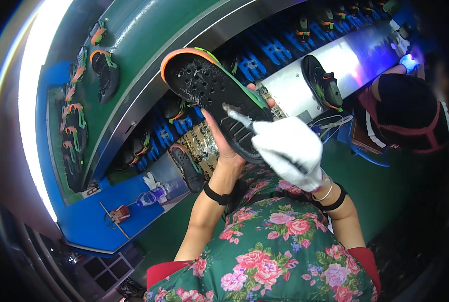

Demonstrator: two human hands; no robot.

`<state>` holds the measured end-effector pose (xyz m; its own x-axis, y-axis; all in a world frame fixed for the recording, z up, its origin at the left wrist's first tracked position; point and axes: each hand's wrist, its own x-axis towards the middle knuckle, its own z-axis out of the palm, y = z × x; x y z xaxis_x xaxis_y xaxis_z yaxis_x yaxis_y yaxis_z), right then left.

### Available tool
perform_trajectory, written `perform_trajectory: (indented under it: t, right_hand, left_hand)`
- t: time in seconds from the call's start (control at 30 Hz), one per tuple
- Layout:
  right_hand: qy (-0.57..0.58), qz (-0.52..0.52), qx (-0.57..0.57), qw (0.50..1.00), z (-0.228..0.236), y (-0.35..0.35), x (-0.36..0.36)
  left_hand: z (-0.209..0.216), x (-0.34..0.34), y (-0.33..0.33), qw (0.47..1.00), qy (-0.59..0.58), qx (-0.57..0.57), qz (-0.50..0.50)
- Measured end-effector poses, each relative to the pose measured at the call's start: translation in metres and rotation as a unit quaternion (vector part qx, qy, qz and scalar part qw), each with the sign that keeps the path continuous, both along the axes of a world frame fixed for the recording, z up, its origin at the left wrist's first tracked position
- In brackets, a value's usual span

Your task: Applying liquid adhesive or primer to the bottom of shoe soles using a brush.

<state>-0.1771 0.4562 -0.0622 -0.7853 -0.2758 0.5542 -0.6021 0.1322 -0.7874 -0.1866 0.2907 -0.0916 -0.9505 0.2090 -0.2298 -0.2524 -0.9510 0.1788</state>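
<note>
A black shoe sole point(197, 93) with an orange and green rim is tilted up in front of me, its holed, ribbed face toward me. My bare left hand point(227, 146) grips it around the middle, thumb on the near left edge and fingertips showing past the far edge. In a white glove, my right hand point(290, 151) is closed on a small brush point(239, 117). The brush's tip touches the sole's face near its middle. Wet, shiny streaks show on the heel-like rounded end.
A black shoe point(322, 83) stands on the metal ledge point(285, 83). Another sole point(187, 168) lies left of my left forearm. Several shoe parts rest on the green belt point(149, 30). A bottle point(151, 196) lies on the blue side table point(94, 221). A co-worker point(410, 108) sits at right.
</note>
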Motion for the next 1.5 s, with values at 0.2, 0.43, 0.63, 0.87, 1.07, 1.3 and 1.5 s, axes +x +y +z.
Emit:
perform_trajectory:
  t: [0.2, 0.43, 0.63, 0.87, 1.07, 1.3, 1.5]
  right_hand:
    - [-0.125, 0.065, -0.08, 0.987, -0.01, -0.001, 0.011]
    - [0.022, 0.035, 0.011, 0.999, -0.015, 0.003, 0.017]
    - [-0.159, 0.03, -0.141, 0.977, -0.016, 0.007, 0.013]
    - [-0.132, 0.129, -0.134, 0.974, -0.017, 0.01, 0.013]
    - [0.021, 0.056, -0.004, 0.998, -0.024, 0.014, 0.007]
    - [-0.177, 0.151, -0.141, 0.962, -0.024, 0.016, 0.002]
    - [0.031, 0.114, 0.024, 0.993, -0.028, 0.011, 0.011]
  left_hand:
    - [-0.012, -0.006, -0.007, 0.997, 0.033, -0.005, -0.07]
    - [-0.015, -0.009, -0.009, 0.998, 0.029, 0.001, -0.049]
    - [-0.008, -0.013, -0.004, 0.999, 0.041, 0.01, -0.028]
    - [-0.016, -0.017, -0.015, 0.998, 0.031, -0.033, -0.033]
    - [-0.024, -0.02, -0.021, 0.992, 0.052, -0.083, -0.073]
    - [-0.027, -0.028, -0.032, 0.979, 0.127, -0.029, -0.156]
    - [-0.023, -0.03, -0.037, 0.976, 0.062, -0.04, -0.206]
